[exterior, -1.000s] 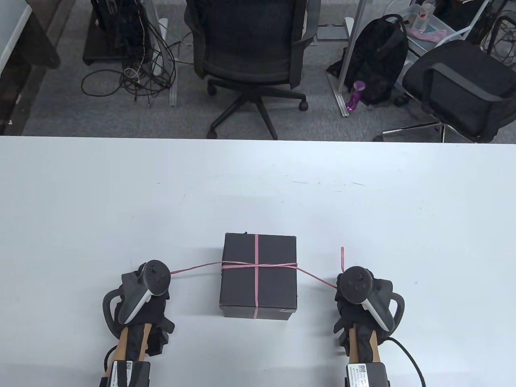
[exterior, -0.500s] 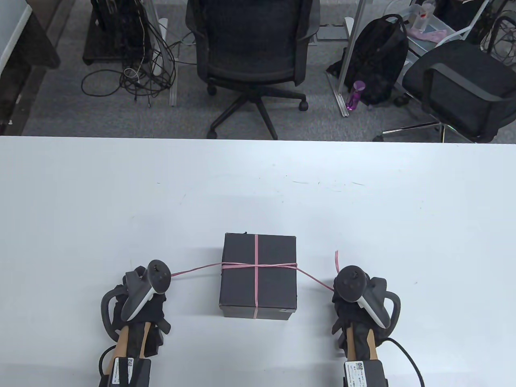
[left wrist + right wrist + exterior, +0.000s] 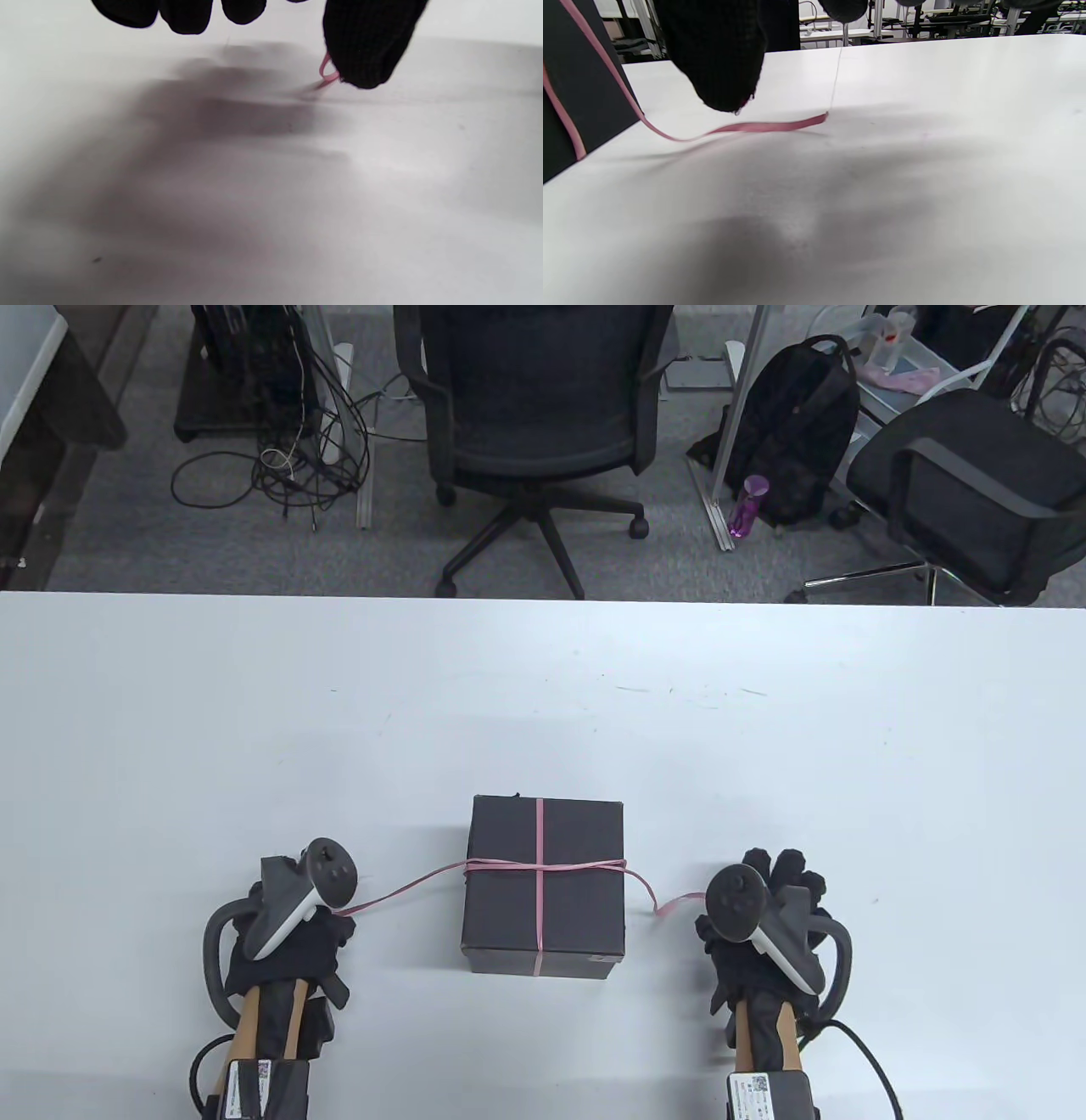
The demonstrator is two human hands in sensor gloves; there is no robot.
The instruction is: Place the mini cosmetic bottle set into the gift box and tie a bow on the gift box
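you see the gift box [image 3: 543,886] at lower centre, ribbon [image 3: 543,865] across it, left hand [image 3: 288,937] lower left, right hand [image 3: 768,925] lower right.

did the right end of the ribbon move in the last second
Yes. The ribbon end that stood taut off the gift box now lies slack on the table, released by the right hand.

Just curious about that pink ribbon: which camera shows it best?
The table view: the pink ribbon crosses the black box, both ends trailing sideways. The right wrist view shows one loose end on the table; the left wrist view, just a bit by the fingers.
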